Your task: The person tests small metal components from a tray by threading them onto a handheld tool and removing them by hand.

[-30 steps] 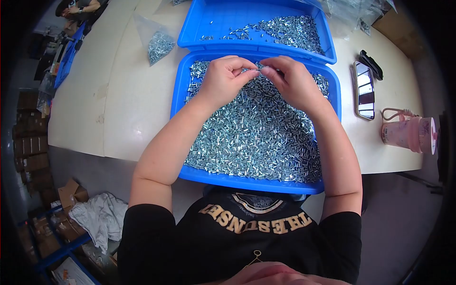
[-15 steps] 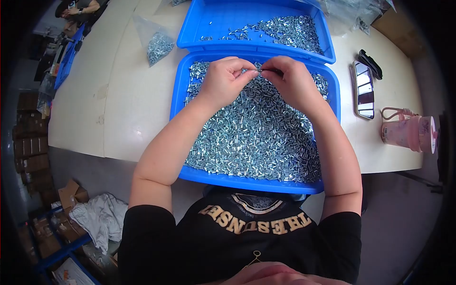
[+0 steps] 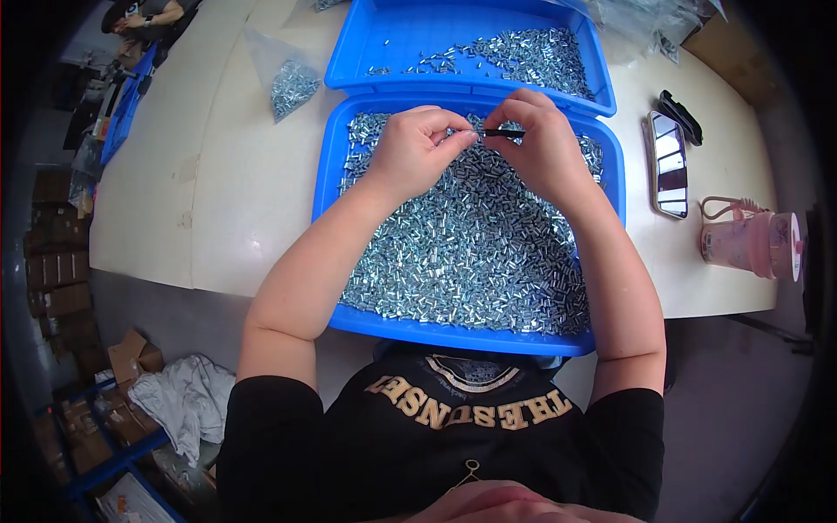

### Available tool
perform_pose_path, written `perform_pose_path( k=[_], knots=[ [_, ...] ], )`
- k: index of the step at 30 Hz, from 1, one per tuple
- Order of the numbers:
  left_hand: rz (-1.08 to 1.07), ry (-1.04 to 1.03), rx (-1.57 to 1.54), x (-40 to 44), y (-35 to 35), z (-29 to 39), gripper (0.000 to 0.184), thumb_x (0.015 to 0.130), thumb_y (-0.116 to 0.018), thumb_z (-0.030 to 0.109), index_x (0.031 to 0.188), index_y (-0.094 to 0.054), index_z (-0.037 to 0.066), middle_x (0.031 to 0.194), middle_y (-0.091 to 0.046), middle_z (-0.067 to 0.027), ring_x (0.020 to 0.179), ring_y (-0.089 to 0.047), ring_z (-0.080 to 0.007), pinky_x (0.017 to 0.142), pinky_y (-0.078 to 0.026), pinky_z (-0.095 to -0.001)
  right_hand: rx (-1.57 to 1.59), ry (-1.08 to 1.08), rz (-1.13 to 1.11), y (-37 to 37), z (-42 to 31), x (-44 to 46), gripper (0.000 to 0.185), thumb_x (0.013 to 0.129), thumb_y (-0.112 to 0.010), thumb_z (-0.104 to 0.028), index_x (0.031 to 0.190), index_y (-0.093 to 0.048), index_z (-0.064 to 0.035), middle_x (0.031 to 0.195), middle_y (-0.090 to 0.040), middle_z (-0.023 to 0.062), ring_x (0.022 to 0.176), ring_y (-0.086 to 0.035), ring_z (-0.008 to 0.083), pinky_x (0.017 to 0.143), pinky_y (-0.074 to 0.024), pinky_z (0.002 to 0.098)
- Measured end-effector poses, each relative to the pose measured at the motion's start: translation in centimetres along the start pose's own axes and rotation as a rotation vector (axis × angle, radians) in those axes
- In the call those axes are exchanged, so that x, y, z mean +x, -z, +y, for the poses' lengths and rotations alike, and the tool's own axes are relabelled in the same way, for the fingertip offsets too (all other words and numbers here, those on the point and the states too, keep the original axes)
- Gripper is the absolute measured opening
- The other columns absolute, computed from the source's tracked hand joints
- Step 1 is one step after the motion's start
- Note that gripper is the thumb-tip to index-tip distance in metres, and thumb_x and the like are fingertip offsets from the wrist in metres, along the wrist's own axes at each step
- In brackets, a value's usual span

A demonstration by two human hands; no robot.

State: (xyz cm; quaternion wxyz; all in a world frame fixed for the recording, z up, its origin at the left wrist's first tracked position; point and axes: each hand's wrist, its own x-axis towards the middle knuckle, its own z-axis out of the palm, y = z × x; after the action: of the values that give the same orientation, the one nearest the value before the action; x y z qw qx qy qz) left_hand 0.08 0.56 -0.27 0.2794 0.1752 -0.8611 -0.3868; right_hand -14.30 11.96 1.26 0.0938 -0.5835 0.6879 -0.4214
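Note:
Over the near blue bin point(image 3: 320, 174), which is filled with small shiny metal cylindrical pieces point(image 3: 453, 253), my two hands meet fingertip to fingertip. My left hand point(image 3: 408, 148) is closed in a pinch; whatever small piece sits between its thumb and finger is too small to make out. A thin black pen-like tool point(image 3: 506, 133) lies in the fingers of my right hand point(image 3: 542, 144), its tip pointing at the left fingertips.
Behind stands a second blue bin point(image 3: 366, 35) with fewer metal pieces. A clear bag of pieces point(image 3: 294, 87) lies left. To the right are a phone point(image 3: 669, 166), a black case point(image 3: 680, 118) and a pink cup point(image 3: 751, 244). Another person point(image 3: 144, 22) sits far left.
My right hand's fingers have lifted and opened slightly, so more of the black tool now shows. My left hand stays nearly in place.

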Motion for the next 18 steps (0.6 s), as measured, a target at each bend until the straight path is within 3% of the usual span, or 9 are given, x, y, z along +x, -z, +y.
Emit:
perform_pose_path(
  k=[2,4,5,6,8,11,14,18],
  knots=[
    [-0.012,-0.001,0.002,0.0,-0.2,0.0,0.012,0.077,-0.067,0.013,0.079,-0.065,0.001,0.062,-0.052,0.0012,0.053,-0.042,-0.0053,0.049,-0.034,-0.0205,-0.181,0.128,0.090,0.0,0.0,0.1,0.011,0.066,-0.068,-0.006,0.076,-0.062,-0.0058,0.082,-0.057,0.0076,0.080,-0.054,0.0253,0.071,-0.0433,0.0363],
    [-0.020,0.142,-0.138,-0.1,-0.4,0.0,0.018,0.081,-0.062,0.020,0.076,-0.065,0.003,0.052,-0.047,-0.0010,0.051,-0.042,-0.0080,0.049,-0.035,-0.0262,-0.241,0.130,0.110,0.1,-0.1,0.1,0.013,0.065,-0.068,-0.005,0.076,-0.062,-0.0062,0.079,-0.057,0.0073,0.077,-0.053,0.0257,0.071,-0.0431,0.0371],
    [-0.019,0.142,-0.138,0.0,-0.3,-0.2,0.018,0.081,-0.062,0.020,0.076,-0.065,0.003,0.052,-0.047,-0.0010,0.051,-0.042,-0.0080,0.049,-0.035,-0.0262,-0.301,0.133,0.131,0.1,-0.2,0.1,0.014,0.064,-0.068,-0.004,0.077,-0.061,-0.0066,0.076,-0.056,0.0070,0.074,-0.053,0.0261,0.072,-0.0429,0.0380],
    [-0.075,0.273,-0.298,0.1,0.0,-0.4,0.022,0.085,-0.058,0.023,0.079,-0.065,0.003,0.055,-0.049,0.0015,0.053,-0.042,-0.0055,0.049,-0.033,-0.0223,-0.301,0.133,0.131,0.2,-0.3,0.2,0.014,0.064,-0.068,-0.004,0.077,-0.061,-0.0066,0.076,-0.056,0.0070,0.074,-0.053,0.0261,0.072,-0.0429,0.0380],
    [-0.134,0.467,-0.523,0.3,0.7,-0.8,0.022,0.088,-0.057,0.023,0.086,-0.064,0.003,0.064,-0.056,0.0024,0.056,-0.043,-0.0015,0.050,-0.032,-0.0166,-0.129,0.073,0.190,0.3,-0.5,0.3,0.015,0.068,-0.068,-0.006,0.081,-0.061,-0.0060,0.071,-0.057,0.0057,0.068,-0.054,0.0218,0.066,-0.0438,0.0332],
    [0.034,0.341,-0.549,0.4,0.1,-0.3,0.014,0.083,-0.063,0.016,0.086,-0.064,0.002,0.067,-0.057,0.0030,0.058,-0.044,-0.0012,0.051,-0.033,-0.0161,0.428,-0.061,0.292,-0.3,0.2,0.5,0.014,0.082,-0.063,-0.014,0.088,-0.059,-0.0015,0.072,-0.059,0.0005,0.064,-0.052,0.0057,0.057,-0.0405,0.0192],
    [0.054,0.296,-0.568,0.3,0.1,-0.4,0.015,0.075,-0.071,0.010,0.087,-0.065,0.002,0.071,-0.059,0.0029,0.062,-0.047,-0.0024,0.056,-0.037,-0.0175,0.589,-0.106,0.222,-0.2,0.6,0.5,0.014,0.084,-0.061,-0.013,0.089,-0.059,-0.0008,0.073,-0.058,-0.0008,0.066,-0.051,0.0049,0.060,-0.0416,0.0192],
    [0.044,0.295,-0.526,0.3,0.3,-0.2,0.015,0.074,-0.071,0.009,0.087,-0.065,0.002,0.071,-0.060,0.0025,0.062,-0.048,-0.0024,0.056,-0.037,-0.0171,0.638,-0.070,0.196,-0.4,0.5,0.4,0.013,0.084,-0.060,-0.013,0.090,-0.058,-0.0007,0.075,-0.058,0.0001,0.069,-0.052,0.0059,0.063,-0.0420,0.0198]
  ],
)
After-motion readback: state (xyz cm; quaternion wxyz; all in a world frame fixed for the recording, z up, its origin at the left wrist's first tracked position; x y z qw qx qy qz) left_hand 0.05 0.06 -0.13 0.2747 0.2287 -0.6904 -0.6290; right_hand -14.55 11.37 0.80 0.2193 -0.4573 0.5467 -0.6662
